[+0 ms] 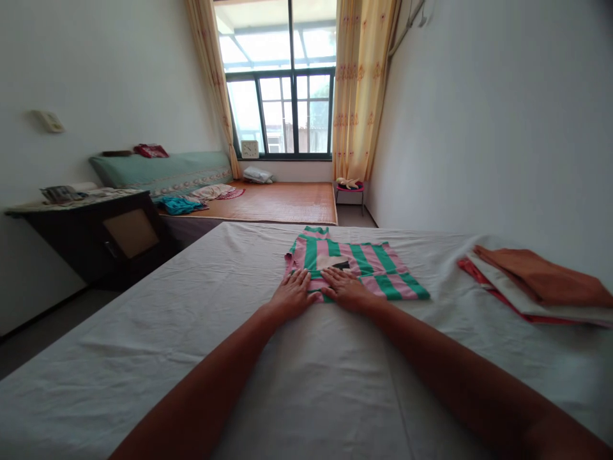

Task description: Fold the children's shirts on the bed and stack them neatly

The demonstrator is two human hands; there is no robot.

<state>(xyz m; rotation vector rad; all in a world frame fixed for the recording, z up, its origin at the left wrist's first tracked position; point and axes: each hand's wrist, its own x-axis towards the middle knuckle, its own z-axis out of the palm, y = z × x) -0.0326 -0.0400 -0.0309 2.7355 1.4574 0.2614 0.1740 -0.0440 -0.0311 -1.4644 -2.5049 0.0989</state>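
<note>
A pink and green striped garment [368, 265] lies partly folded on the white bed sheet [143, 338]. My left hand [293, 292] rests flat on its near left edge, fingers spread. My right hand [345, 289] lies flat right beside it on the garment's near edge. Both palms press down on the cloth and grip nothing. A pale patch with a dark mark [334, 261] shows on the garment just beyond my fingers.
A stack of folded orange, white and red cloths [536, 284] lies on the bed at the right. A dark cabinet [96, 236] stands left of the bed. Beyond are a second bed with a mat [282, 201], a small stool [349, 188] and a window.
</note>
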